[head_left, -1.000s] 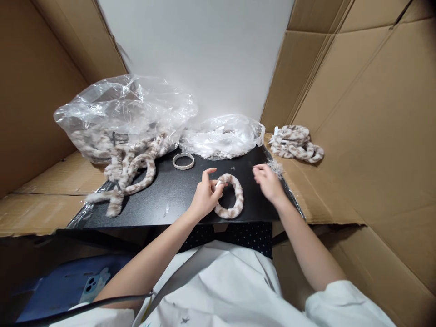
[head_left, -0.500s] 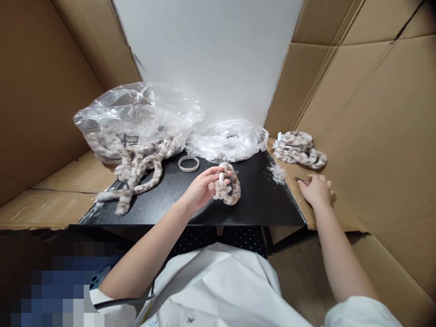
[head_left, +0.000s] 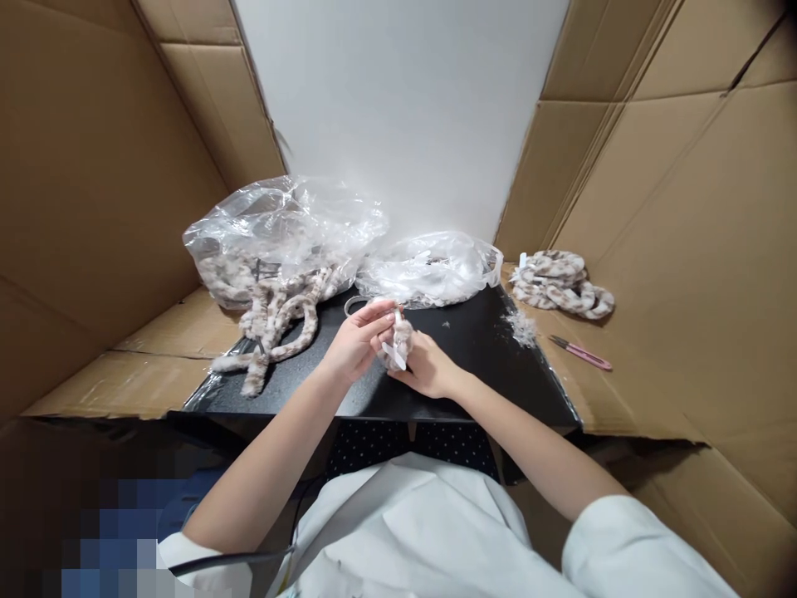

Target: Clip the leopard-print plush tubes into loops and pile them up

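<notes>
A fluffy, brown-spotted cream plush ring is held up over the front middle of the black table. My left hand pinches it from the left, near a white band or label. On the other side my right hand has its fingers round the plush, partly hidden behind it. A small white tag dangles at the ring's lower front. Thread snips with pink handles lie on the cardboard to the right, apart from both hands.
Spotted plush strips spill from a clear plastic bag at the left. A second plastic bag lies at the back, with a pale tape ring before it. Looped plush pieces and fluff sit rightward. Cardboard walls enclose the sides.
My right hand has let go of the thread snips on the cardboard and come leftward to the plush ring. The ring, still in my left hand, is turned more edge-on. The view has shifted slightly.
</notes>
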Motion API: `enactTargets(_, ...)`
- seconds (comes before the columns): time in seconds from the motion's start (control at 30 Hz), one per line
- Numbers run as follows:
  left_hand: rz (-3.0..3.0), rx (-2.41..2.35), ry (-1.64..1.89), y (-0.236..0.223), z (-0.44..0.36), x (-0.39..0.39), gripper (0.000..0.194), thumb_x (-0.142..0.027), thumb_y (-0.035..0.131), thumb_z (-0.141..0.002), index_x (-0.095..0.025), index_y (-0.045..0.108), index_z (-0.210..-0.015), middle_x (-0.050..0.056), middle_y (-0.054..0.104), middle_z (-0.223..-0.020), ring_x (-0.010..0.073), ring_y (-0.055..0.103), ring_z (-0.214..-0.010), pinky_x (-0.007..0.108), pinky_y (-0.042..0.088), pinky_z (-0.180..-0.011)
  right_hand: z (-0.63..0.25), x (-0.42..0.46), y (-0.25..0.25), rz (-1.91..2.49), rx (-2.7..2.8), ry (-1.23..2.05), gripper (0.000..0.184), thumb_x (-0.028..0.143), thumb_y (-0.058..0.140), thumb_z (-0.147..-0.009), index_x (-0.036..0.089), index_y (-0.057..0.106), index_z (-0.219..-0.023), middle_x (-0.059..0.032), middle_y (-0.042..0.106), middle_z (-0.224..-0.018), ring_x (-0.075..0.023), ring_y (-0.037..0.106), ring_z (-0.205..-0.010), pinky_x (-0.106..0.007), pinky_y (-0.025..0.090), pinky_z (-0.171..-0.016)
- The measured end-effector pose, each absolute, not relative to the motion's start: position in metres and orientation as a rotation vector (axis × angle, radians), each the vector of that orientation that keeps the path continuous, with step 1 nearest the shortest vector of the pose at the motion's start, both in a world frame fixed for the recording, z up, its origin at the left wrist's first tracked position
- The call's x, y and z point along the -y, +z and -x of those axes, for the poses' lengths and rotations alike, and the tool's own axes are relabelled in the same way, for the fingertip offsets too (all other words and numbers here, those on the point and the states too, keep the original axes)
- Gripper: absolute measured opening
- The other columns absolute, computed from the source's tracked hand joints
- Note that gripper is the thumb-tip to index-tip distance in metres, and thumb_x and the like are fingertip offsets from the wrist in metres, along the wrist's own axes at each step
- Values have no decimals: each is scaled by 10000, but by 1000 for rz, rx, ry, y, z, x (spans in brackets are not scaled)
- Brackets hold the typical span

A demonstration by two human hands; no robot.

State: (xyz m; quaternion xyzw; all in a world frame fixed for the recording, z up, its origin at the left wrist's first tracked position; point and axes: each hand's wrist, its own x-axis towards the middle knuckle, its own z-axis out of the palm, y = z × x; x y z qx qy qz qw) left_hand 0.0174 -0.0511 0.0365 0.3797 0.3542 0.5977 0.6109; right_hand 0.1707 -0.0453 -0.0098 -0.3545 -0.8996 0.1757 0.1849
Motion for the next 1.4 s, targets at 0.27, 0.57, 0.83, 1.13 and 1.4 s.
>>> enactTargets(0.27,-924,-918,1491,28,-17,58,284,-182,829,-522,-151,726,-785,23,693,-773,136,653,-729,266,542,-705,-232,4,-20,1802,2446,382,730,549,318,-958,111,209,-1532,-166,107,-1613,-292,87,-1501,-621,-7,-1162)
enactTargets(0.57,-1164,-948,1548,19,-41,72,162,-237,782,-625,-160,741,-762,42,722,-807,158,655,-780,272,530,-737,-238,42,5,1293,1931,650,535,506,499,-898,189,543,-1326,-151,508,-1431,-297,381,-1394,-525,293,-1129)
enactTargets(0.83,-1262,-1057,1429,19,-27,63,302,-311,801,-635,-147,710,-871,33,688,-705,154,630,-630,277,505,-628,-197,46,14,955,1706,804,177,322,667,-768,179,687,-870,-47,697,-837,-184,639,-779,-330,511,-768)
enactTargets(1.13,-2174,-1086,1079,34,-13,21,203,-350,646,-801,-181,687,-905,27,648,-728,152,533,-644,251,399,-637,-203,3,15,906,1465,1451,192,296,722,-711,166,659,-837,22,638,-694,-103,550,-606,-235,447,-601)
enactTargets(1.4,-2162,-1031,994,3,-18,-4,247,-365,630,-798,-176,682,-947,13,637,-730,140,501,-626,235,378,-638,-206,-5,-5,903,1011,1880,82,227,591,-877,183,550,-821,26,602,-674,-92,557,-544,-246,524,-594)
